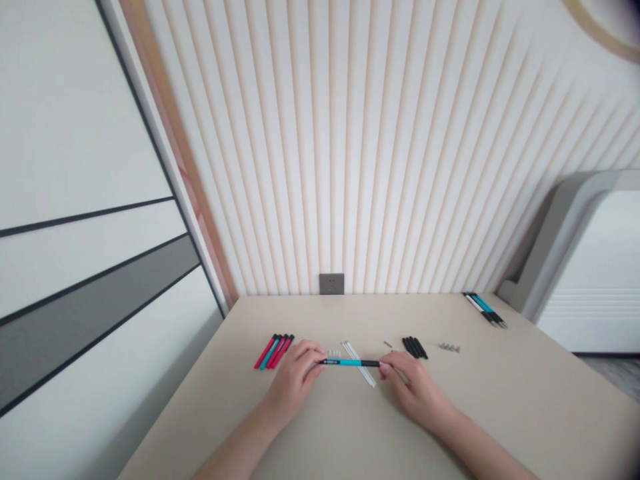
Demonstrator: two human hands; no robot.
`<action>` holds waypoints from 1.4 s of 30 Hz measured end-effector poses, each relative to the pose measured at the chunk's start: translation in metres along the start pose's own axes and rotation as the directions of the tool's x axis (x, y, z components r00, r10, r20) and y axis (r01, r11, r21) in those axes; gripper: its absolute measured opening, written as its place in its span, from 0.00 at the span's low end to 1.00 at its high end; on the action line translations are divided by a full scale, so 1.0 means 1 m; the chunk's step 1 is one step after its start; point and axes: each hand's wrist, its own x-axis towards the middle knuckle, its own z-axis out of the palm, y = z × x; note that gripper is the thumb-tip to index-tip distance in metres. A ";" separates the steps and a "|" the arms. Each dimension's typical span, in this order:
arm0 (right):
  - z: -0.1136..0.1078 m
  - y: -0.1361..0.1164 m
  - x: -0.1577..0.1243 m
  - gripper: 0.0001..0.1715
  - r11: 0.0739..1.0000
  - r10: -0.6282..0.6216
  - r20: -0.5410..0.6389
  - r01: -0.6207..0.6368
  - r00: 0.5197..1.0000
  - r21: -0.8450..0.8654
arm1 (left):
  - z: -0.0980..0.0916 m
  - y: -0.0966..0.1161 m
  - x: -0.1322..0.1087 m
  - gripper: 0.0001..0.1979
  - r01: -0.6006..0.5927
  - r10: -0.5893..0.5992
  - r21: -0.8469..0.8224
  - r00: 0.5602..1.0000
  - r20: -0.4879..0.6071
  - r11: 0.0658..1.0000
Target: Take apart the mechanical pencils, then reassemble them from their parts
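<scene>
A blue pen (350,363) with black ends is held level above the table between both hands. My left hand (299,375) pinches its left end, and my right hand (409,381) has its fingers closed on the right end. Behind and below the pen lie several white refills (367,377). Small clear pieces (335,353) sit just past my left fingers. To the left of that hand is a row of red and blue pen barrels (274,352) with black tops. Several black grips (415,347) lie behind my right hand, with a small spring (388,344) nearby.
Small grey tips (449,347) lie right of the black grips. A bundle of pens (484,309) rests at the table's back right corner. The beige table (320,433) meets a ribbed wall with a dark socket (331,283). A white cabinet (90,267) stands at left.
</scene>
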 end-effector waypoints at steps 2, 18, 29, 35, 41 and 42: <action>0.000 -0.002 0.000 0.23 1.000 -0.025 0.030 0.025 0.999 -0.002 | 0.000 -0.001 -0.001 0.06 -0.016 0.016 0.003 1.000 -0.008 1.000; 0.000 -0.014 -0.003 0.23 0.996 -0.002 0.132 -0.009 0.991 0.086 | -0.008 0.000 -0.002 0.08 -0.056 0.056 0.018 0.998 -0.023 0.998; 0.003 -0.011 -0.003 0.27 0.991 0.036 0.098 -0.048 0.995 0.125 | -0.013 0.005 -0.002 0.06 -0.129 0.130 0.054 0.992 -0.009 0.990; 0.011 -0.017 -0.005 0.32 0.905 0.223 0.196 -0.277 0.955 0.322 | -0.014 0.003 -0.002 0.07 -0.049 0.045 -0.063 0.997 -0.059 0.997; 0.029 -0.025 -0.003 0.34 0.933 0.161 0.134 -0.195 0.978 0.301 | 0.006 0.016 0.011 0.16 0.358 -0.529 -0.619 0.842 -0.110 0.699; 0.033 -0.027 -0.003 0.34 0.936 0.148 0.128 -0.180 0.981 0.302 | 0.009 0.022 0.016 0.20 0.379 -0.581 -0.693 0.811 -0.070 0.613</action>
